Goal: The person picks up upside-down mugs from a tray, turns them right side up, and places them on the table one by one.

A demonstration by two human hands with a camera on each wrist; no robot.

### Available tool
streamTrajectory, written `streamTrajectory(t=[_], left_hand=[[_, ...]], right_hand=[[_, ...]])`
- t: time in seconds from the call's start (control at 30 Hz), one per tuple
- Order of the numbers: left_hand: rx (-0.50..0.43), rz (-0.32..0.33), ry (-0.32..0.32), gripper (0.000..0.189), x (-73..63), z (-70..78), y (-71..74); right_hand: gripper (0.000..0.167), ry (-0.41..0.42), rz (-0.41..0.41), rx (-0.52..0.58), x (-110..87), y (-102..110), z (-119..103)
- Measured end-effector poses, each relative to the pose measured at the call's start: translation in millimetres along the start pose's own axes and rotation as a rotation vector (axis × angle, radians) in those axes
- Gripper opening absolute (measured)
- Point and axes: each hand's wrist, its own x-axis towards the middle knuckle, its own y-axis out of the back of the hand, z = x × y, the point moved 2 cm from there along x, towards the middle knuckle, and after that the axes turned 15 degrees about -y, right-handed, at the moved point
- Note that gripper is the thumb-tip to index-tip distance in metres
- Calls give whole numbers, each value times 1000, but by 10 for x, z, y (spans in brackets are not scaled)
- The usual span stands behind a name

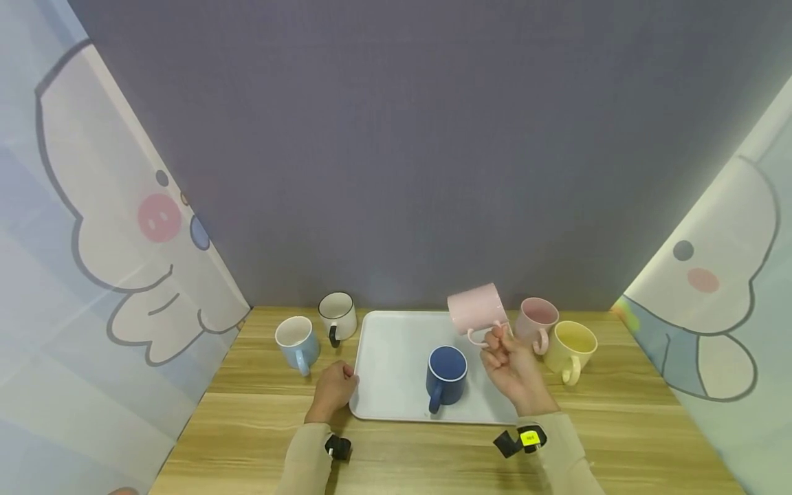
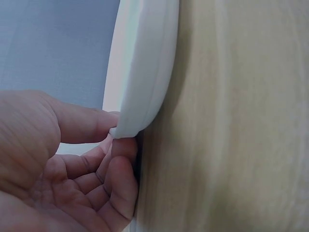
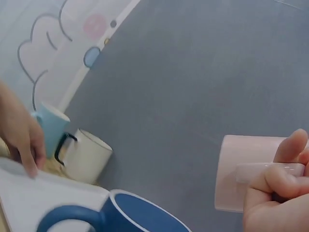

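Observation:
My right hand point(image 1: 516, 368) grips a pink mug point(image 1: 476, 309) by its handle, up above the right part of a white tray point(image 1: 390, 364). The mug is tipped onto its side, its inside hidden from view. At the tray's left edge, my left hand point(image 1: 334, 388) pinches the rim; in the left wrist view the thumb lies on the rim and curled fingers point(image 2: 123, 186) sit below it. A dark blue mug point(image 1: 447, 375) stands upright on the tray, its handle towards me.
Left of the tray stand a light blue mug point(image 1: 297, 342) and a white mug with a black handle point(image 1: 338, 316). To its right are a second pink mug point(image 1: 536, 320) and a yellow mug point(image 1: 570, 347), close together. A grey panel point(image 1: 396, 172) rises behind the wooden table point(image 1: 260, 426).

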Motion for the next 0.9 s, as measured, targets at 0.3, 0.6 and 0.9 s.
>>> streamTrajectory(t=[0.3, 0.6, 0.9], left_hand=[[-3, 10, -13, 10, -23, 9, 3], [-4, 18, -16, 10, -35, 19, 6], [-3, 41, -22, 10, -34, 52, 14]], right_hand=[[41, -10, -5, 230, 33, -1, 108], [42, -4, -86, 335, 74, 1, 178], [37, -13, -96, 330, 115, -40, 203]])
